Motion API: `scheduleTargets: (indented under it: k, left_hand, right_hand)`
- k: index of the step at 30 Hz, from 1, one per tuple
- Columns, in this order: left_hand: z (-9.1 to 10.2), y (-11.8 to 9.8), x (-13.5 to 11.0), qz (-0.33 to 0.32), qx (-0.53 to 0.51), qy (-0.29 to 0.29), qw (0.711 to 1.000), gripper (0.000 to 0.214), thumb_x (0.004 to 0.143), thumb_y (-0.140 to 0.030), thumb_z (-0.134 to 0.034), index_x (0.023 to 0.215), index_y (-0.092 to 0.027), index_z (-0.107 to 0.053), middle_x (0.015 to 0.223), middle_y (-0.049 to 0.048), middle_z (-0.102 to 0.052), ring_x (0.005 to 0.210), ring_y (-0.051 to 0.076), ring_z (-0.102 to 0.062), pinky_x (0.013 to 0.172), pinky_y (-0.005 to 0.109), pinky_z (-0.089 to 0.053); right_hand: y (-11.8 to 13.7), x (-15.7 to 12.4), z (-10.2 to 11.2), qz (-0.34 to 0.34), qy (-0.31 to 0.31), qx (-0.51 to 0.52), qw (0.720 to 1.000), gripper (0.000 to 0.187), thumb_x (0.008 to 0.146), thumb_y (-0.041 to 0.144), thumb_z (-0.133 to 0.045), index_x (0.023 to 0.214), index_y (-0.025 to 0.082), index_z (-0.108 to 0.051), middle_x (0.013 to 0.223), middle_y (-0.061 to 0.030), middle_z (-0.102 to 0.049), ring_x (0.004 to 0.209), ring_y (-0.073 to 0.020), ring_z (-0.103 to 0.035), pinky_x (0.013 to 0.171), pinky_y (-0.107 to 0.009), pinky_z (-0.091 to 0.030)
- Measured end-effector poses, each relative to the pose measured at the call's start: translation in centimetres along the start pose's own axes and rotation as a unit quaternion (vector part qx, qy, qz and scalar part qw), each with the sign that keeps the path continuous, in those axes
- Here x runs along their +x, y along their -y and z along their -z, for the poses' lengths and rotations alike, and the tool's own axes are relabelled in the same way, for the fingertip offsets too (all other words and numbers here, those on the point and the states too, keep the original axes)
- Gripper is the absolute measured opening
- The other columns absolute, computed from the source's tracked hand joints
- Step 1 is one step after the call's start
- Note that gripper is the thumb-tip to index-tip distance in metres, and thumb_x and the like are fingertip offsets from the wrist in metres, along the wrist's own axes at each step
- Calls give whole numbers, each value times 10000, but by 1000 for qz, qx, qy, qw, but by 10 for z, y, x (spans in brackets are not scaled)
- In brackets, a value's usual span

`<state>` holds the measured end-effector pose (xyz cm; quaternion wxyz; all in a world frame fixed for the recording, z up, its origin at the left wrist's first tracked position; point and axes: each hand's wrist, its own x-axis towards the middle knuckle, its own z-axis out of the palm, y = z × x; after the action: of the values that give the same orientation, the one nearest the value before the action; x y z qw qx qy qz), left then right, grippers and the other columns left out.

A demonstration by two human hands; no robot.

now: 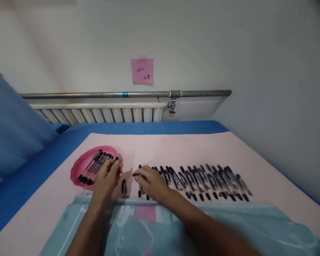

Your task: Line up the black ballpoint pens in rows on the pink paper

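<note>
My left hand (pixel 108 174) is closed round a pen (pixel 117 156), whose tip points up above the fingers. It is beside a pink plate (pixel 77 167) on which several black-and-clear pens (pixel 96 165) lie side by side. Over the left end of a row of pens and loose caps (pixel 200 179), my right hand (pixel 150 181) has its fingers pinched together. A small dark piece shows at those fingertips, too little of it to name. Between my hands, a black pen cap (pixel 124 187) lies on the pink surface. The right hand hides part of the row.
The pink tabletop (pixel 170 147) has a blue border (pixel 149 127). Light blue patterned cloth (pixel 138 231) covers the near edge. Behind the table are a radiator (pixel 101 114) and a metal pipe (pixel 101 95). Blue fabric (pixel 13 124) hangs at left; a pink note (pixel 142 71) is on the wall.
</note>
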<state>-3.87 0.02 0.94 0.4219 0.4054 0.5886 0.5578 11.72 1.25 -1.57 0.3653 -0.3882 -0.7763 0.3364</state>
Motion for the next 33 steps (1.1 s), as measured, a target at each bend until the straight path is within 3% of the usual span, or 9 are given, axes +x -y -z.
scheduleTargets:
  k: [3,7,15,19,22,24,27,30,33]
  left_hand:
    - [1,-1,1,-19,-2,-13,1000,252,721,-427,-571,725,-189,-490,563,-73,-467,394,35,-363,357,141,-239]
    - [-2,2,-1,-42,9,6,999,253,720,-427,-569,723,-190,-481,554,-70,-474,395,40,-372,357,145,-242]
    - [-2,5,-2,-60,39,26,997,262,739,-440,-534,708,-186,-477,545,-69,-462,402,48,-363,374,164,-254]
    - [-3,5,-2,-71,74,21,994,275,726,-454,-532,726,-180,-513,551,-55,-483,416,65,-387,390,183,-282]
    - [-5,6,-4,-82,102,37,991,275,725,-452,-529,729,-177,-538,562,-42,-513,427,75,-404,404,194,-298]
    - [-8,8,-6,-88,117,60,987,265,726,-443,-528,711,-179,-542,552,-40,-512,431,80,-409,410,197,-300]
    - [-15,12,-10,-93,138,106,980,244,736,-424,-523,700,-184,-540,537,-44,-497,442,87,-413,422,197,-297]
    - [-20,16,-12,-93,158,151,971,227,760,-411,-504,716,-189,-528,545,-47,-491,465,93,-419,445,201,-304]
    - [-22,16,-14,-92,182,170,964,221,775,-406,-491,727,-192,-521,557,-46,-492,489,101,-432,474,210,-323]
  right_hand:
    - [9,-3,-17,110,97,-164,975,237,801,127,-476,978,192,-619,962,-58,-584,904,-160,-506,784,-276,-375]
    - [14,-1,-32,146,142,-313,928,206,781,111,-489,906,172,-641,921,-86,-587,920,-216,-492,805,-356,-339]
    - [8,1,-32,118,111,-306,938,126,757,190,-509,726,138,-620,747,-81,-599,746,-193,-528,706,-327,-367]
    - [5,5,-21,44,67,-234,969,136,763,132,-464,800,160,-592,794,-65,-583,716,-163,-533,645,-279,-384]
    - [1,12,-6,-62,-39,-67,995,236,725,114,-486,933,200,-559,762,-12,-566,677,-135,-535,621,-254,-398]
    - [-3,17,7,-122,-119,107,980,340,699,144,-517,1032,216,-509,740,18,-550,624,-116,-535,572,-234,-409]
    - [-5,23,24,-149,-202,305,919,367,692,218,-548,1051,191,-477,693,25,-542,567,-107,-531,489,-215,-406]
    - [-4,25,31,-140,-227,376,887,321,691,260,-571,991,172,-500,618,27,-545,548,-111,-531,474,-213,-410]
    - [-1,24,28,-131,-209,391,887,311,681,251,-588,973,176,-510,613,32,-547,539,-105,-538,473,-208,-411]
